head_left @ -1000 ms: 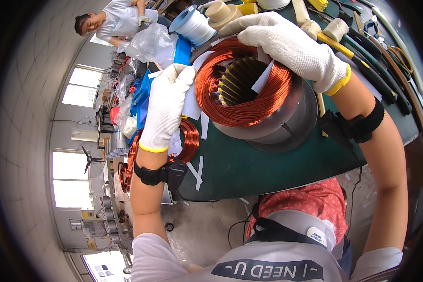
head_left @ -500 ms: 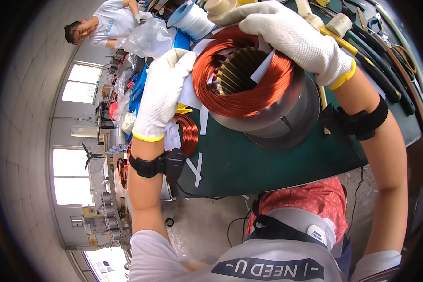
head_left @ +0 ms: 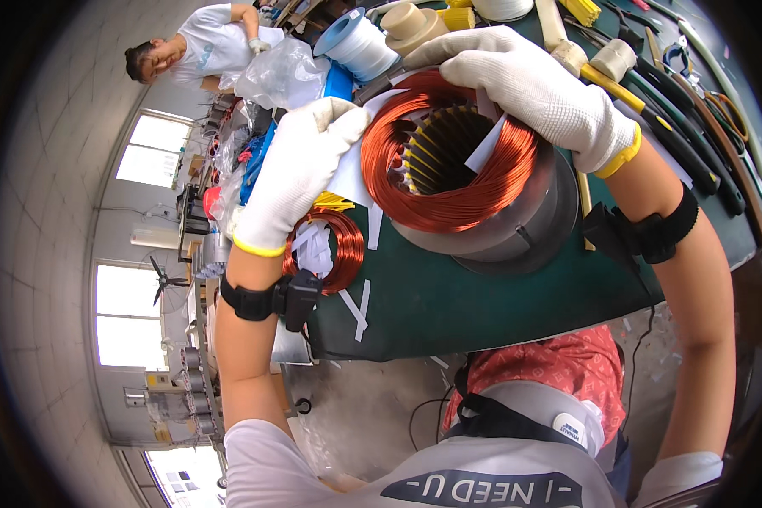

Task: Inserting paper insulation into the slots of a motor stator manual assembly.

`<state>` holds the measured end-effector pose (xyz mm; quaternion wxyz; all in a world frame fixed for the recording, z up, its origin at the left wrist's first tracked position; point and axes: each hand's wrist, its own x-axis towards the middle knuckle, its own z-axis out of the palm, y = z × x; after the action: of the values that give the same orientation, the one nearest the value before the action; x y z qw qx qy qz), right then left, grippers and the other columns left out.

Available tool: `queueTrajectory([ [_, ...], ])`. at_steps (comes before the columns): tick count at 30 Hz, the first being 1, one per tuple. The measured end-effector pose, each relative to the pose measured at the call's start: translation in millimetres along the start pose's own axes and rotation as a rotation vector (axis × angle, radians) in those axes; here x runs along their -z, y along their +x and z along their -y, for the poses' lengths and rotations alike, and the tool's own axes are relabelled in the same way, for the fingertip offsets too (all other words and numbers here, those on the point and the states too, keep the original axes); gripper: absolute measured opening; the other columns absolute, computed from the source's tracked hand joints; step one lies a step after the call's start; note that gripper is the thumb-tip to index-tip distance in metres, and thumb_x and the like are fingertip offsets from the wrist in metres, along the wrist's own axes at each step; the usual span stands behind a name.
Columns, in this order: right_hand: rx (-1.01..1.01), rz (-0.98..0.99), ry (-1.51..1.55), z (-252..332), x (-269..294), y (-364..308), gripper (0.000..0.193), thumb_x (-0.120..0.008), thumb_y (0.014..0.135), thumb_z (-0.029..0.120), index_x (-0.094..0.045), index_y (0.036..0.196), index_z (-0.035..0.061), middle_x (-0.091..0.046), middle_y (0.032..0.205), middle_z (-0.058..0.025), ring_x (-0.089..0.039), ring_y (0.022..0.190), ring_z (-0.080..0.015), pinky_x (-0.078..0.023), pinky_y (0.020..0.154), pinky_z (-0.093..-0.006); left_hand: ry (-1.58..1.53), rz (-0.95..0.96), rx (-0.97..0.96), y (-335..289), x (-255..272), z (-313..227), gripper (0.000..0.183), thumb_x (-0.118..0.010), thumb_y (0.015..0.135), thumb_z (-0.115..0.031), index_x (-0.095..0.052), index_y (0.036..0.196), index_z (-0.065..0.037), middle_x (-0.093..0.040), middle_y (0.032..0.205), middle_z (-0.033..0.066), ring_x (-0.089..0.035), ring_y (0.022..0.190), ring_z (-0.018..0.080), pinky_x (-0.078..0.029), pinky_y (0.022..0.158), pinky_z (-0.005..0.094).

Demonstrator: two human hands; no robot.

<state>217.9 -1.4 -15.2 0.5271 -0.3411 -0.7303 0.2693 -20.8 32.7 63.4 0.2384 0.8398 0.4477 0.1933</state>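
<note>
Apparently dressing copper stator winding (head_left: 449, 209) | wrapping right fingers (head_left: 450, 45) around rim | pinching left fingers (head_left: 337, 108), cannot tell what | likely needs even pressing

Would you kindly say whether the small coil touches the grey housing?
Apart: the head view shows green table between the small coil and the grey housing.

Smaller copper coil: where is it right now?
In the head view, the smaller copper coil lies left of centre on the green tabletop, below-right of the left hand, with white paper inside its ring.
</note>
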Motion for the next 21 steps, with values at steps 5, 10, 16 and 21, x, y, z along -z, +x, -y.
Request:
queueTrajectory([
  [5, -0.238, -0.125, 0.145, 12.8, 0.9, 3.5, 0.039, -0.046, 0.089, 0.013, -0.067, 0.12, 0.0034, -0.057, 0.074, 0.002, -0.047, 0.061, -0.002, -0.04, 0.057, -0.0184, 0.203, -0.032, -0.156, 17.9, -1.2, -15.1, 0.032, -0.063, 0.092, -0.026, -0.067, 0.101, 0.005, -0.063, 0.077, 0.0016, -0.054, 0.069, 0.0077, -0.045, 0.063, 0.0247],
  [10, -0.139, -0.045, -0.036, 17.0, 2.2, 8.5, 0.033, -0.052, 0.092, 0.018, -0.067, 0.118, 0.004, -0.058, 0.074, 0.0001, -0.051, 0.065, -0.0028, -0.043, 0.061, -0.0182, 0.064, 0.051, -0.062, 22.4, 8.7, 8.2, 0.036, -0.062, 0.094, -0.031, -0.065, 0.104, 0.003, -0.064, 0.084, 0.0018, -0.055, 0.076, 0.009, -0.046, 0.069, 0.0253],
  [16, 0.217, 0.036, -0.588, 68.3, -2.9, 34.5, 0.028, -0.073, 0.076, 0.023, -0.069, 0.095, 0.0036, -0.065, 0.097, -0.019, -0.063, 0.094, -0.0361, -0.049, 0.085, -0.0423, -0.629, 0.351, -0.362, 36.7, -1.5, 36.4, 0.041, -0.053, 0.1, -0.021, -0.053, 0.133, 0.003, -0.057, 0.134, 0.0119, -0.054, 0.122, 0.0183, -0.042, 0.106, 0.0317],
  [21, 0.06, 0.06, -0.691, 52.4, -14.1, 39.2, 0.02, -0.07, 0.078, 0.022, -0.07, 0.085, 0.0033, -0.066, 0.085, -0.0166, -0.064, 0.089, -0.0348, -0.049, 0.081, -0.0408, -1.075, 0.211, 0.084, 32.0, -29.3, 46.4, 0.036, -0.055, 0.099, -0.019, -0.058, 0.129, 0.001, -0.062, 0.127, 0.0083, -0.06, 0.113, 0.0161, -0.046, 0.101, 0.0282],
])
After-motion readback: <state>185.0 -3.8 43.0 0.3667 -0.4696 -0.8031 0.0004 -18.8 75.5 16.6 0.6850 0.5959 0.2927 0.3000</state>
